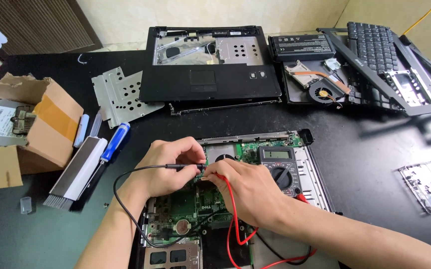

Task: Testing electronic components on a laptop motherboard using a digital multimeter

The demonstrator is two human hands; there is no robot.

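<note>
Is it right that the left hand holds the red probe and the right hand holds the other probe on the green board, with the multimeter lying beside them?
Not quite. The head view shows the left hand holding the black probe, with its black lead. The red lead runs to the right hand. Both hands do work on the green board, and the multimeter lies beside them.

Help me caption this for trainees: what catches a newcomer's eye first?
At centre, the left hand and right hand press a thin black probe and red-wired probe onto the green laptop circuit board, beside a grey dial multimeter. Behind lies a stripped black laptop casing.
</note>
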